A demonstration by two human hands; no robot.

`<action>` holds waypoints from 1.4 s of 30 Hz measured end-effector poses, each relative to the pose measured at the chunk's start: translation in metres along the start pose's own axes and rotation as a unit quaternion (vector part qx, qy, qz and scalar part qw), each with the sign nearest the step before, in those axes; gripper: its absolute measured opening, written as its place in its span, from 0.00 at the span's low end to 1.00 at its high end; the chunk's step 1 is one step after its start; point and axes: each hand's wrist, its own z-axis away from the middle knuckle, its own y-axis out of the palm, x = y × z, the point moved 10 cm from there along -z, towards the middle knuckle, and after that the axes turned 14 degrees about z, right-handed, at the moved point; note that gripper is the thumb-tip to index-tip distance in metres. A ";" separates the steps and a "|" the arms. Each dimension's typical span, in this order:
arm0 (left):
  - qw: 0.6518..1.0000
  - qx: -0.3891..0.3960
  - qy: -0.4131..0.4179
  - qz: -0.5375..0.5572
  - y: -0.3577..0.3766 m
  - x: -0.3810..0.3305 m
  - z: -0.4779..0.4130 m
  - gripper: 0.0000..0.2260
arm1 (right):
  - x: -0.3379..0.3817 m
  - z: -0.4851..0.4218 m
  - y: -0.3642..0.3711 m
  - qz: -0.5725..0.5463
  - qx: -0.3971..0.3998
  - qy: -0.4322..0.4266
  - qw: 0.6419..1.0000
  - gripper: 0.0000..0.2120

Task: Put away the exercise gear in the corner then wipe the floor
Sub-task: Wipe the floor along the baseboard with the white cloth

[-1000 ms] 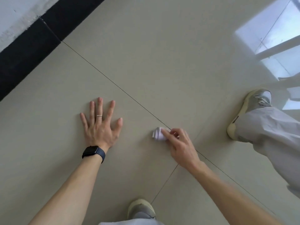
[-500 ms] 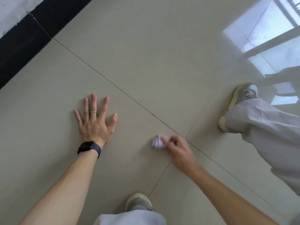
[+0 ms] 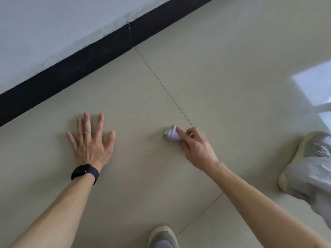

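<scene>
A small crumpled white tissue [image 3: 171, 135] lies on the beige tiled floor [image 3: 223, 72] near a tile joint. My right hand [image 3: 196, 146] pinches it, with the index finger stretched over its top and the other fingers curled. My left hand [image 3: 90, 142] lies flat on the floor with its fingers spread, a ring on one finger and a dark watch on the wrist. No exercise gear is in view.
A black skirting board [image 3: 100, 56] runs diagonally under a white wall [image 3: 53, 22] at the upper left. My right shoe and grey trouser leg [image 3: 311, 165] are at the right, my left shoe [image 3: 163, 236] at the bottom. Window light reflects at the far right.
The view has tilted towards the wall, so more of the skirting and wall shows. My right hand with the tissue has shifted slightly along the floor; my left hand stays planted.
</scene>
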 end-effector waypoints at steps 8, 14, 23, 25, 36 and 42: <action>0.993 -0.039 -0.110 0.032 -0.019 0.044 0.007 0.31 | 0.099 -0.036 0.024 0.020 0.030 -0.028 0.999 0.27; 0.992 -0.043 -0.113 0.021 -0.019 0.048 0.005 0.29 | 0.122 -0.114 0.022 0.082 0.049 -0.269 0.959 0.21; 0.993 -0.042 -0.112 0.022 -0.018 0.051 0.002 0.29 | 0.155 -0.172 0.028 0.121 0.078 -0.208 0.967 0.25; 0.993 -0.042 -0.111 0.016 -0.019 0.050 0.002 0.30 | 0.176 -0.155 0.035 0.138 0.104 -0.394 0.903 0.25; 0.992 -0.060 -0.107 0.020 -0.022 0.048 0.001 0.31 | 0.167 -0.263 0.037 0.113 0.030 0.045 0.992 0.25; 0.992 -0.045 -0.113 0.031 -0.023 0.049 0.001 0.30 | 0.207 -0.170 0.042 0.138 0.114 -0.371 0.911 0.27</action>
